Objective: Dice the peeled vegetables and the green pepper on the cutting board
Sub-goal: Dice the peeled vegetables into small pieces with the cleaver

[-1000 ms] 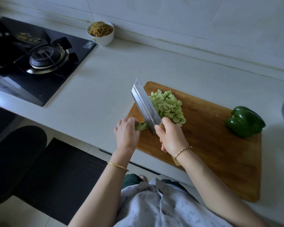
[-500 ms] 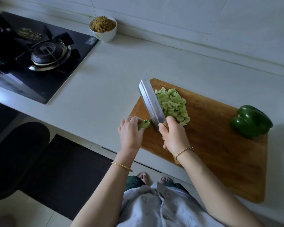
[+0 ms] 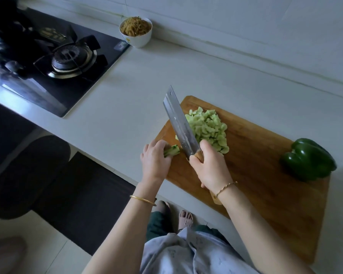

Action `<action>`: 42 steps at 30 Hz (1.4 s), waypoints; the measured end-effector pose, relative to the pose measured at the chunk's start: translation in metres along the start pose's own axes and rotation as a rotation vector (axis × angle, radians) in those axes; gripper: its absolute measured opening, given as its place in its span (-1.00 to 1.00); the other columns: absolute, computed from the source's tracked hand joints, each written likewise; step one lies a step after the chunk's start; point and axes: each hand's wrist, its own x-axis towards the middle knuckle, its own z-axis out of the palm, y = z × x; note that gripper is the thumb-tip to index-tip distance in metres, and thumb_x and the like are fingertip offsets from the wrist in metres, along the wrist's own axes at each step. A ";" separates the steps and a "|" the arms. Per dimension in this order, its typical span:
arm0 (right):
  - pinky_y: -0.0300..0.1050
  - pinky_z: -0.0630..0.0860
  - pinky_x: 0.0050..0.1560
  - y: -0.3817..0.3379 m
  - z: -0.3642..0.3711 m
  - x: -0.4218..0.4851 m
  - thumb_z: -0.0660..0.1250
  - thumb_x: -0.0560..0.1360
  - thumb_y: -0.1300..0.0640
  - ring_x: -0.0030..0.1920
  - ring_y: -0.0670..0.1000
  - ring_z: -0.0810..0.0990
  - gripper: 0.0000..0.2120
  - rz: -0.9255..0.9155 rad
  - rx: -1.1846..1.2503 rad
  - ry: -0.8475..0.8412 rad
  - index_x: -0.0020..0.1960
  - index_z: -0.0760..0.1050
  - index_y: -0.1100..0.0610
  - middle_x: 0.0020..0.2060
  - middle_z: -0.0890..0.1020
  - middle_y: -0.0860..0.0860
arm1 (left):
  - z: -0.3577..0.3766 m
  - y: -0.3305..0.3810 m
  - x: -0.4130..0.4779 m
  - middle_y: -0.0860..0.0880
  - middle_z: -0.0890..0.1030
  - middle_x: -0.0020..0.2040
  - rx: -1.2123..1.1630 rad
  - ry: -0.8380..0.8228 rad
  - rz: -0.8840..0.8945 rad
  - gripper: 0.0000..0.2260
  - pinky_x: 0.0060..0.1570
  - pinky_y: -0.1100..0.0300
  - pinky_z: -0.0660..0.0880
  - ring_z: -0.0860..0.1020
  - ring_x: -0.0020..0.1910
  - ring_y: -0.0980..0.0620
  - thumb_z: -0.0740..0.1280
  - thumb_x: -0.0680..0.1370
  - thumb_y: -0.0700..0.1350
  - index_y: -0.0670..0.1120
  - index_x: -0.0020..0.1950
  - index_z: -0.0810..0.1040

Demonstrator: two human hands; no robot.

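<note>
Cleaver (image 3: 178, 123) has drawn just clear of cucumber stub (image 3: 172, 150) under left fingers (image 3: 155, 145).

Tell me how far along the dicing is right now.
Done: a pile of pale green cubes lies on the cutting board. In hand: the left hand holds a short stub while the right hand grips the cleaver beside it. Left: the green pepper sits whole at the board's right end.

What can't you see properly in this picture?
Head view throughout.
The cleaver handle is mostly covered by the right hand.
The vegetable stub has its left end under the left hand.
The stove is dark and cut off by the left edge.
The bowl holds brown strands too small to name.
</note>
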 end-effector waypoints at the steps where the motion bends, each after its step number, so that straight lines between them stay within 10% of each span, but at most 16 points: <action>1: 0.11 0.56 -0.47 0.002 0.000 0.000 0.25 0.57 0.10 -0.40 0.20 0.50 -0.77 -0.014 -0.024 0.016 -0.14 0.24 0.17 -0.38 0.40 0.03 | 0.000 0.001 -0.001 -0.02 0.53 0.06 -0.007 0.000 -0.007 -0.82 0.03 0.17 0.19 0.38 0.12 -0.07 0.37 0.46 -0.20 -0.07 0.06 0.57; 32: -0.08 0.28 -0.42 0.023 0.018 -0.008 0.19 0.61 0.08 -0.43 0.00 0.36 -0.72 -0.067 -0.103 0.006 -0.22 0.19 0.08 -0.44 0.36 -0.07 | 0.002 -0.001 -0.001 -0.04 0.52 0.06 -0.158 -0.019 -0.021 -0.84 0.16 0.02 0.32 0.39 0.13 -0.09 0.40 0.43 -0.22 -0.07 0.00 0.58; 42: 0.18 0.60 -0.26 0.005 0.011 0.006 0.13 0.63 0.04 -0.31 0.07 0.52 -0.80 0.075 -0.087 -0.067 -0.07 0.32 0.16 -0.33 0.44 -0.02 | 0.000 -0.005 -0.001 0.02 0.51 0.00 -0.216 -0.030 0.014 -0.73 0.18 -0.05 0.39 0.44 0.12 -0.08 0.32 0.40 -0.34 -0.07 0.02 0.60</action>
